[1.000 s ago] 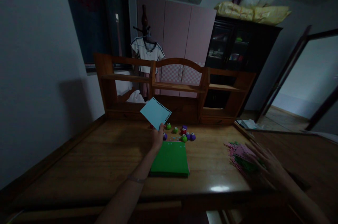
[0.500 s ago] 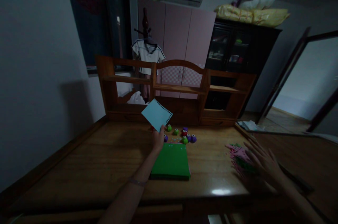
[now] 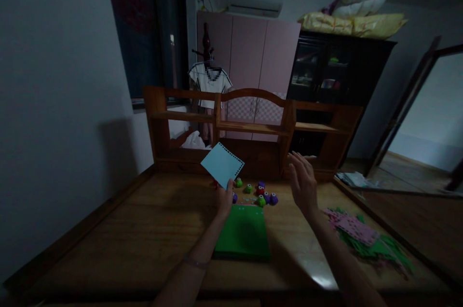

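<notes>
While the left hand (image 3: 224, 199) pinches one lower corner of a pale blue sheet (image 3: 222, 164) between thumb and fingertips, the sheet stands up off the desk, tilted like a diamond, its punched edge of small holes turned to the upper right; held by a corner like that, most of the paper stays free and in plain sight. To its right the right hand (image 3: 303, 182) hangs in the air with fingers spread wide and slightly curled, gripping nothing, palm turned toward the sheet and well clear of it. Under and between the two forearms lies a green paper stack (image 3: 243, 232), flat and squared up, with specks of punched confetti on its far edge. Just beyond it a cluster of small craft punches (image 3: 257, 193), green, red and purple, sits close together within easy reach. Off to the right, pink and green punched scraps (image 3: 361, 237) lie heaped loosely. All of it rests on a wooden desk (image 3: 144, 230), glossy, with a wooden hutch (image 3: 253, 123) at its back. Behind are pink wardrobe doors, a dark cabinet topped with bundled bedding, an air conditioner and a hanging shirt; the room is dim
</notes>
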Demonstrator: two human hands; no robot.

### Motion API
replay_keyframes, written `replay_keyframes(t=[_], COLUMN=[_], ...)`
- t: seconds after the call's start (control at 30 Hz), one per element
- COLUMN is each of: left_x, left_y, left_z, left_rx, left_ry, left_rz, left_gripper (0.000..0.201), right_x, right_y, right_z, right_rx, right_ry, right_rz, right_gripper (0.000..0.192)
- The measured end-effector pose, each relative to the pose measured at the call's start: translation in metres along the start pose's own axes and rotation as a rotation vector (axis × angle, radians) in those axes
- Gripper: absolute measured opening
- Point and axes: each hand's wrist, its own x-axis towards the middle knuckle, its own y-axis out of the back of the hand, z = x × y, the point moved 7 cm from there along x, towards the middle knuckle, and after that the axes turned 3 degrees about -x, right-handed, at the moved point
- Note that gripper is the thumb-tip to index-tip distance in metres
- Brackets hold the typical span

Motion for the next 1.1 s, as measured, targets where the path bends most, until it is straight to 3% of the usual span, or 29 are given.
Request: replay_keyframes(t=[0.17, 0.27, 0.47, 0.93, 1.1], left_x=[-0.003, -0.005, -0.006, -0.009, -0.012], left_y=[-0.003, -0.009, -0.018, -0.014, -0.011], left_z=[0.006, 0.005, 0.004, 0.010, 0.020], left_rx=[0.011, -0.002, 0.006, -0.008, -0.075], left_ry=[-0.027, -0.013, -0.041, 0.038, 0.014], left_rz=[-0.019, -0.055, -0.065, -0.061, -0.073], left_gripper=[0.044, 0.045, 0.043, 0.045, 0.043], right_x=[-0.040, -0.060, -0.065, -0.064, -0.062], right_y=[-0.080, -0.101, -0.094, -0.095, -0.100], right_z=[0.033, 0.059, 0.073, 0.067, 0.053], right_rx=[0.112, 0.151, 0.201, 0.323, 0.468], right_ry=[-0.102, -0.204, -0.294, -0.372, -0.370], right_rz=[-0.072, -0.098, -0.075, -0.097, -0.120], right_gripper=[0.038, 0.039, 0.043, 0.040, 0.036])
